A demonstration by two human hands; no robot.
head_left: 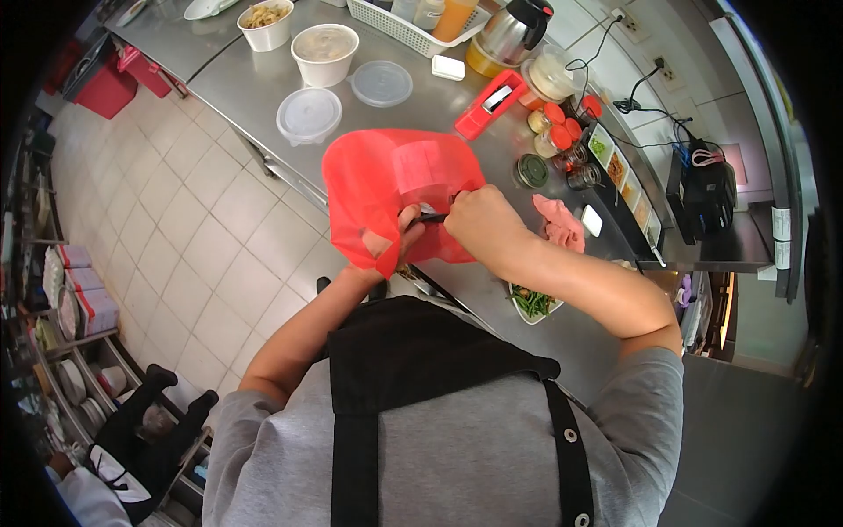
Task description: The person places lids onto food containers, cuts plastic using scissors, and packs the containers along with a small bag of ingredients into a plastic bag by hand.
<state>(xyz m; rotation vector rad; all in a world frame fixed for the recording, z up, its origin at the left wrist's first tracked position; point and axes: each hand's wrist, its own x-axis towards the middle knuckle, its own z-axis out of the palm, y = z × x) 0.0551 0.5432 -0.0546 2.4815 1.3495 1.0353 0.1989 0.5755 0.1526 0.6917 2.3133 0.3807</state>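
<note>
A translucent red plastic bag (356, 176) is held up at the near edge of the steel counter. A pale, box-like shape with a paper slip shows through it. My left hand (399, 235) is closed on the bag's near side, partly covered by the red film. Opposite it, my right hand (481, 220) makes a fist around a slim dark object (430, 218), which spans the gap between my hands. What kind of object it is cannot be made out.
Lidded tub (325, 57), food tub (265, 25) and two clear lids (382, 83) stand at the back left. A red tape dispenser (490, 104), spice jars (553, 139) and a pink cloth (558, 223) lie rightward. A greens dish (534, 303) sits beneath my right forearm.
</note>
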